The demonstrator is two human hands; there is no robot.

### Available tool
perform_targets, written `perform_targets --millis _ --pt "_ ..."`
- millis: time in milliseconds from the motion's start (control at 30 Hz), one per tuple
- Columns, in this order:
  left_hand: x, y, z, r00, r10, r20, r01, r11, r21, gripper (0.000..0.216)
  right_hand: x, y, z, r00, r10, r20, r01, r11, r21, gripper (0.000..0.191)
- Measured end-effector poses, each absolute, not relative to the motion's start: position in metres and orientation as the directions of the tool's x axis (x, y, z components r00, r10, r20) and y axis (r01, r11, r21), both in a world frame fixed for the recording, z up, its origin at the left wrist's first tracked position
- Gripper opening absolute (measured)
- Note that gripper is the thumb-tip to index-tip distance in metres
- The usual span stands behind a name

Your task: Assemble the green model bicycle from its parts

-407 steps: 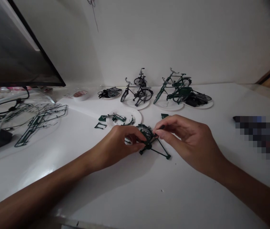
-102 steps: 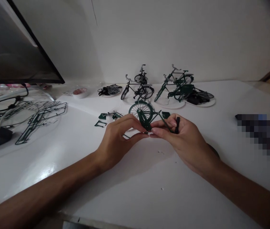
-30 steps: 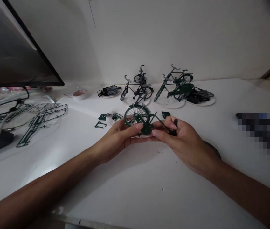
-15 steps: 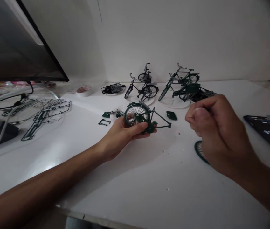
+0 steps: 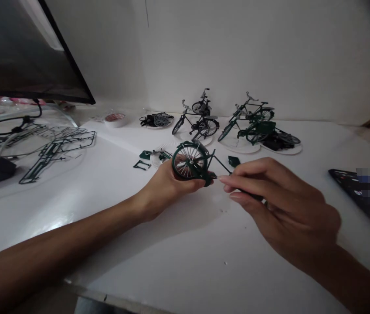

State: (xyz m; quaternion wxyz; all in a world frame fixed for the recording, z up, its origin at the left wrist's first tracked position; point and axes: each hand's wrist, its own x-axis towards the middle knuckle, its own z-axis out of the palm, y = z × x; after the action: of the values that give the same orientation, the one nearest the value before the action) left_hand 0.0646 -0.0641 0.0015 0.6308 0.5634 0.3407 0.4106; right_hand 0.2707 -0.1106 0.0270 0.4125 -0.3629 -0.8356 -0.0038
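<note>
We see that the right hand has swung in to the green model bicycle, which the left hand clamps over the white table; the right fingers pinch a dark slim object, mostly hidden, its contact unclear to us; the bicycle shows one spoked wheel under a mudguard, its frame's far end lost behind fingers.

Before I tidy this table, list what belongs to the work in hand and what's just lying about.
In hand or likely in use:
Part-built green bicycle, in the left hand
Dark slim item, in the right hand
Loose green parts

Apparently just lying about:
Phone
Monitor
Tape roll
Standing bicycles
</note>
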Motion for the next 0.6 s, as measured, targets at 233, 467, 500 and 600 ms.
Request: perform_targets --millis 233,467,500,600 --pt "0.064 -0.0639 0.0047 0.398 0.917 0.027 -0.13 0.027 0.991 0.026 0.2652 -0.1073 0.0204 -0.388 0.616 0.686 0.519 0.761 -0.39 0.033" --pt "0.0624 -0.0643 0.0045 0.413 0.909 0.051 -0.101 -0.01 0.995 0.023 0.2641 -0.107 0.0178 -0.37 0.658 0.656 0.546 0.725 -0.419 0.033" --pt "0.0624 -0.0644 0.0053 0.411 0.91 0.058 -0.089 -0.023 0.996 0.021 0.264 -0.1071 0.0179 -0.369 0.657 0.657 0.547 0.725 -0.418 0.033" --pt "0.0629 -0.0649 0.0077 0.396 0.916 0.061 -0.087 -0.028 0.996 0.02 0.2637 -0.1073 0.0188 -0.367 0.661 0.654 0.56 0.719 -0.412 0.033"
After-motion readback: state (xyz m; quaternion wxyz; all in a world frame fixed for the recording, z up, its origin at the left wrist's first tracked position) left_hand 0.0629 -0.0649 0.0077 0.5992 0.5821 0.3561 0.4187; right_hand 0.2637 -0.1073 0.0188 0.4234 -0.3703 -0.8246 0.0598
